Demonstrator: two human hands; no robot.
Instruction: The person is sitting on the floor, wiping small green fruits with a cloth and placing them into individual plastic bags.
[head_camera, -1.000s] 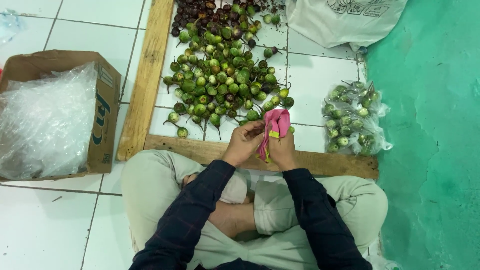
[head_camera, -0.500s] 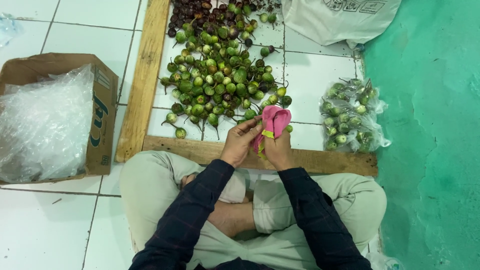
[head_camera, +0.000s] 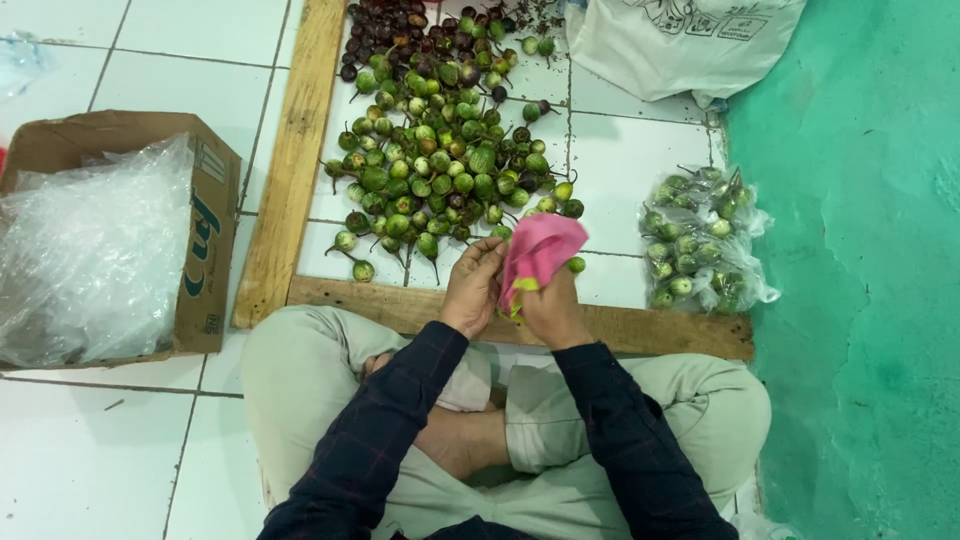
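My left hand (head_camera: 474, 287) and right hand (head_camera: 552, 306) both grasp a crumpled pink cloth (head_camera: 537, 252) over the wooden frame plank (head_camera: 640, 330). At twelve o'clock lies the heap of small round green eggplants (head_camera: 440, 160); at three o'clock, a clear plastic bag of them (head_camera: 700, 245).

A heap of small round fruits (head_camera: 440, 150) lies on the floor (head_camera: 120, 450) inside a wooden frame (head_camera: 290, 160), just beyond the two hands, the left hand (head_camera: 473, 288) and the right hand (head_camera: 553, 310), which hold a cloth (head_camera: 538, 250) between them over the frame's near board. Left of the frame stands a cardboard box (head_camera: 205, 265) with plastic wrap (head_camera: 90, 250) in it. Right of the heap lies a filled bag of fruits (head_camera: 700, 245), and behind that a sack (head_camera: 680, 45).
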